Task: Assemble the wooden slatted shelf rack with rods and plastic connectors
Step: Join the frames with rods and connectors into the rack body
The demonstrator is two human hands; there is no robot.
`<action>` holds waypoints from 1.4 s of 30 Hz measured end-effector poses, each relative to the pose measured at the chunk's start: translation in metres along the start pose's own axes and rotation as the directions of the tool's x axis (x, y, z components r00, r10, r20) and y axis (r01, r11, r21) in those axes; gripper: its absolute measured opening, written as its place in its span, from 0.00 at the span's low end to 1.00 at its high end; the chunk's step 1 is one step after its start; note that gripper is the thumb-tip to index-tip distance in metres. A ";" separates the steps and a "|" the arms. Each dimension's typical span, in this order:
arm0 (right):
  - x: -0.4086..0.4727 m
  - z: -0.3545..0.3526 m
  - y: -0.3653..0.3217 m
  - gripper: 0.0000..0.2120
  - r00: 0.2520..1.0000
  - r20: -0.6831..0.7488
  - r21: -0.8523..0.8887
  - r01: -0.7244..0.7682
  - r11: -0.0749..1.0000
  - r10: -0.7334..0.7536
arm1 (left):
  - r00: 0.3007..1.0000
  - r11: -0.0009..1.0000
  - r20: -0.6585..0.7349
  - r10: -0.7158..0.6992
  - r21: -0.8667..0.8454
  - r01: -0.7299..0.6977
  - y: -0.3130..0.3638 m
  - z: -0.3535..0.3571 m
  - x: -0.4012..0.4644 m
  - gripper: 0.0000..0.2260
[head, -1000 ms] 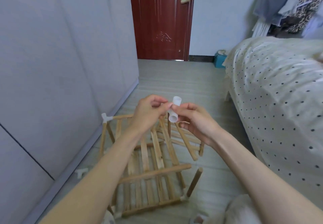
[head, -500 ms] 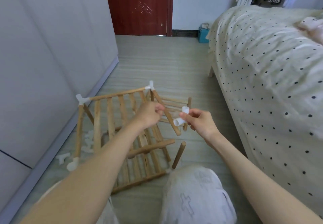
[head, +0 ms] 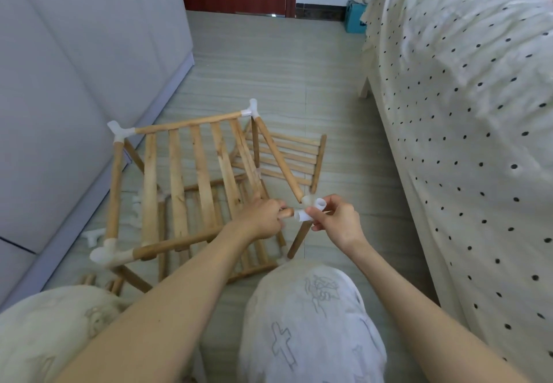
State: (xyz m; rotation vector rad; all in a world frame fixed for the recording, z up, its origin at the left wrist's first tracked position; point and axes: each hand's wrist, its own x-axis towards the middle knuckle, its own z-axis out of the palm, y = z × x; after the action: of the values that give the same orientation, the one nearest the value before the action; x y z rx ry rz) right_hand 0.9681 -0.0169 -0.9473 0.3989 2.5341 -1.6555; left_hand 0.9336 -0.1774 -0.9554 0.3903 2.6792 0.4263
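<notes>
A half-built wooden slatted rack (head: 191,173) stands on the floor, with white plastic connectors at three top corners, one of them at the far left (head: 118,131). My right hand (head: 335,221) pinches a white three-way connector (head: 308,207) at the open near-right corner. The side rod (head: 276,158) ends right at it. My left hand (head: 260,221) grips the end of the front rod (head: 179,243), whose tip touches the connector. Whether either rod is seated inside, I cannot tell.
A loose slatted panel (head: 287,158) lies on the floor behind the rack. Spare white connectors (head: 91,236) lie by the grey wardrobe (head: 74,68) on the left. A bed with a dotted cover (head: 463,113) fills the right. My knees (head: 308,317) are below.
The view dropped toward the floor. My right hand carried the connector down from chest height to the rack's near-right corner. My left hand let go of it and took hold of the front rod.
</notes>
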 end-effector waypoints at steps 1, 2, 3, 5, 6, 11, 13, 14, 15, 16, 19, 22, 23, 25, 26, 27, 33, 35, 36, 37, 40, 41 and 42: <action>0.000 0.001 0.001 0.10 1.000 -0.006 -0.010 0.007 1.000 -0.007 | 1.000 1.000 0.013 0.001 -0.021 -0.001 0.000 0.000 0.002 0.15; 0.000 0.002 0.002 0.11 1.000 -0.010 -0.027 0.011 1.000 -0.011 | 1.000 0.999 0.018 -0.001 -0.041 0.001 0.000 0.000 0.004 0.14; 0.000 0.003 0.003 0.12 1.000 -0.013 -0.049 0.011 0.999 -0.012 | 1.000 0.998 0.017 -0.004 -0.057 0.004 0.000 0.000 0.006 0.14; -0.001 0.006 0.003 0.13 1.000 -0.019 -0.088 0.013 0.996 -0.014 | 1.000 0.997 0.003 -0.005 -0.071 0.006 -0.001 0.002 0.006 0.14; -0.001 0.007 0.003 0.13 1.000 -0.023 -0.094 0.014 0.996 -0.016 | 1.000 0.998 -0.004 -0.004 -0.070 0.003 -0.002 0.003 0.006 0.14; -0.003 0.011 0.004 0.12 0.998 -0.058 -0.090 0.008 0.996 -0.013 | 0.998 0.998 -0.049 0.024 -0.053 -0.027 -0.005 0.003 0.002 0.19; -0.004 0.014 0.004 0.12 0.997 -0.072 -0.105 0.016 0.994 -0.024 | 0.996 0.998 -0.083 0.036 -0.044 -0.040 -0.004 0.004 0.000 0.20; -0.005 0.015 0.004 0.12 0.997 -0.076 -0.117 0.019 0.993 -0.028 | 0.994 0.998 -0.103 0.039 -0.048 -0.044 -0.004 0.004 -0.001 0.20; -0.006 0.016 0.004 0.12 0.996 -0.079 -0.125 0.017 0.992 -0.027 | 0.992 0.997 -0.122 0.043 -0.056 -0.050 -0.004 0.005 -0.002 0.19; -0.007 0.017 0.004 0.12 0.996 -0.083 -0.126 0.015 0.992 -0.025 | 0.989 0.996 -0.139 0.049 -0.065 -0.059 -0.004 0.005 -0.002 0.17; -0.009 0.020 0.002 0.12 0.994 -0.106 -0.113 0.013 0.993 -0.025 | 0.983 0.993 -0.170 0.065 -0.085 -0.081 -0.004 0.004 -0.004 0.14; -0.010 0.023 0.000 0.13 0.992 -0.124 -0.081 -0.005 0.997 -0.005 | 0.976 0.992 -0.207 0.068 -0.091 -0.088 -0.003 0.005 -0.005 0.13; -0.009 0.023 -0.002 0.13 0.993 -0.120 -0.079 -0.010 0.997 0.001 | 0.974 0.992 -0.216 0.075 -0.083 -0.095 -0.003 0.007 -0.006 0.13; -0.008 0.022 -0.004 0.12 0.996 -0.092 -0.105 0.000 0.994 -0.009 | 0.975 0.991 -0.206 0.078 -0.092 -0.099 -0.003 0.008 -0.007 0.13; -0.008 0.021 -0.005 0.12 0.997 -0.075 -0.124 0.009 0.992 -0.019 | 0.979 0.989 -0.192 0.074 -0.108 -0.096 -0.004 0.008 -0.007 0.13; -0.007 0.019 -0.005 0.12 0.998 -0.060 -0.142 0.017 0.990 -0.025 | 0.982 0.987 -0.174 0.071 -0.128 -0.094 -0.005 0.008 -0.007 0.12; -0.015 0.016 0.001 0.11 0.998 -0.058 -0.094 0.001 0.996 -0.006 | 0.992 0.985 -0.117 0.051 -0.158 -0.069 -0.012 0.009 -0.005 0.12; -0.018 0.013 0.001 0.10 0.997 -0.072 -0.026 -0.016 1.000 0.014 | 0.993 0.981 -0.110 0.041 -0.184 -0.061 -0.013 0.009 -0.006 0.11; -0.019 0.011 0.002 0.08 0.997 -0.072 -0.013 -0.015 1.000 0.014 | 0.994 0.980 -0.104 0.039 -0.192 -0.058 -0.014 0.008 -0.006 0.10; -0.020 0.008 0.002 0.06 0.998 -0.061 -0.018 -0.011 1.000 0.010 | 0.995 0.978 -0.097 0.039 -0.199 -0.057 -0.013 0.007 -0.007 0.10; -0.022 0.002 0.004 0.03 1.000 -0.006 -0.038 -0.009 0.999 0.008 | 0.998 0.960 -0.046 0.039 -0.277 -0.050 -0.009 0.002 -0.009 0.09; -0.022 0.002 0.004 0.03 1.000 0.005 -0.035 -0.011 0.999 0.011 | 0.999 0.951 -0.006 0.033 -0.308 -0.033 -0.008 0.000 -0.008 0.10; -0.022 0.002 0.003 0.03 1.000 0.012 -0.031 -0.013 0.999 0.013 | 0.999 0.946 0.038 0.025 -0.324 -0.012 -0.006 -0.003 -0.008 0.11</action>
State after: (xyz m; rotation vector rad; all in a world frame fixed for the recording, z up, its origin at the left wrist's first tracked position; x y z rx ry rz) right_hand 0.9904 -0.0213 -0.9463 0.4010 2.5397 -1.6072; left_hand 0.9381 -0.1862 -0.9526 0.3209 2.5050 0.8401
